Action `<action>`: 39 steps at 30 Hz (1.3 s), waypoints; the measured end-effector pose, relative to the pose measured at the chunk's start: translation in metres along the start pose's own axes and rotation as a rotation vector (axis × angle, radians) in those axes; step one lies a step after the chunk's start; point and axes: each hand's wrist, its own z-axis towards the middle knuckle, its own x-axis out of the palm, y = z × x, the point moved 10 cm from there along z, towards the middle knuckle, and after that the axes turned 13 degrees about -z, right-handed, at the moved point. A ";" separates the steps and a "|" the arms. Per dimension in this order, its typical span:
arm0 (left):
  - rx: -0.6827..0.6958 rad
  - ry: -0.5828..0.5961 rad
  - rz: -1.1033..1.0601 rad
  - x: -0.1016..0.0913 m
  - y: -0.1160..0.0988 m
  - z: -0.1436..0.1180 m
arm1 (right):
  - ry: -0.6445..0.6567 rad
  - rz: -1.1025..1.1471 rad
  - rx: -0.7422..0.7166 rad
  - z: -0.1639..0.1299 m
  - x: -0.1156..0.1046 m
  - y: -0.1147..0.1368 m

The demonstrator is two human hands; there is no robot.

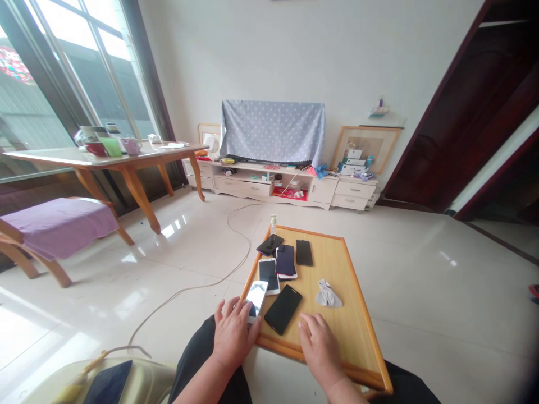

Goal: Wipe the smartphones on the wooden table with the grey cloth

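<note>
A low wooden table [362, 314] stands in front of my knees with several phones on it. My left hand [233, 334] rests at the near left corner, its fingers on a white phone [256, 296]. My right hand [320, 345] lies flat on the tabletop near the front edge, holding nothing, just right of a black phone [283, 308]. Further back lie a white-framed phone [268, 275], a dark red phone [285, 260] stacked on another, and two black phones [304, 252] [270, 244]. A crumpled white cloth [328, 294] sits right of the phones. A small pump bottle [273, 224] stands at the far edge.
A white cable [197, 286] trails across the tiled floor to the left. A purple-cushioned bench [54, 224] and a wooden dining table [105, 160] stand at the left. A TV cabinet [278, 185] lines the far wall. A dark tablet [107, 383] lies at my lower left.
</note>
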 end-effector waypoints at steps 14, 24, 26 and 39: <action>-0.037 -0.002 0.048 0.008 0.000 0.006 | -0.005 0.026 -0.003 -0.001 0.003 -0.006; -0.075 -0.050 0.046 0.012 0.000 0.011 | -0.031 0.095 0.023 0.001 -0.006 -0.013; -0.036 -0.064 0.034 0.012 -0.008 0.013 | -0.029 0.140 0.052 0.001 -0.009 -0.016; 0.204 0.121 -0.173 0.079 -0.118 0.081 | -0.181 -0.047 0.163 0.046 -0.051 -0.104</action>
